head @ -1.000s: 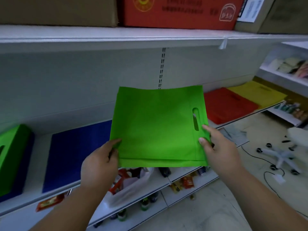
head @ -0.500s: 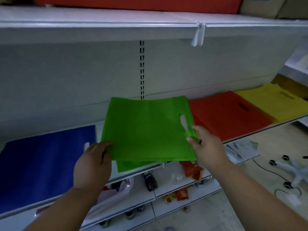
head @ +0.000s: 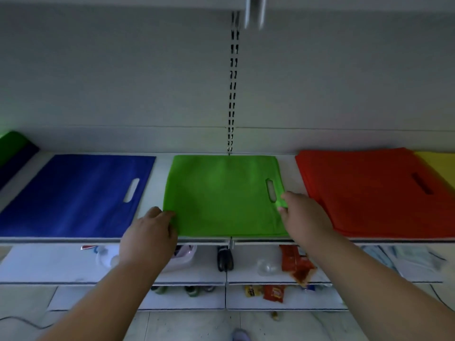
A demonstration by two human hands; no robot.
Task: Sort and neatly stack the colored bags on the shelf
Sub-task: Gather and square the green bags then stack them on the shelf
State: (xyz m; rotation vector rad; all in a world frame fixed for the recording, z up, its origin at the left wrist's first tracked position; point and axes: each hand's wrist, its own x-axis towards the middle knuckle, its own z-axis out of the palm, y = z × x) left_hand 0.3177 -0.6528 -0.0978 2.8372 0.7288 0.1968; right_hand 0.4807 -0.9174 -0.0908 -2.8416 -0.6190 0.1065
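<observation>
A green bag [head: 221, 195] lies flat on the white shelf [head: 162, 168], between a blue bag [head: 73, 193] on its left and a stack of red bags [head: 369, 190] on its right. A yellow bag [head: 440, 166] shows at the far right edge. My left hand [head: 150, 235] pinches the green bag's near-left corner. My right hand [head: 302, 212] pinches its right edge just below the handle slot. More green and dark blue bags [head: 12, 148] lean at the far left.
The shelf's front lip [head: 231, 240] runs just under my hands. Lower shelves [head: 197, 274] hold snack packets, bottles and a white bag. An upper shelf edge with a price-tag holder [head: 254, 11] hangs overhead. Tiled floor is below.
The green bag came down from mid-air and now lies flat on the shelf between the blue and red bags. Both hands moved forward with it and still hold its edges.
</observation>
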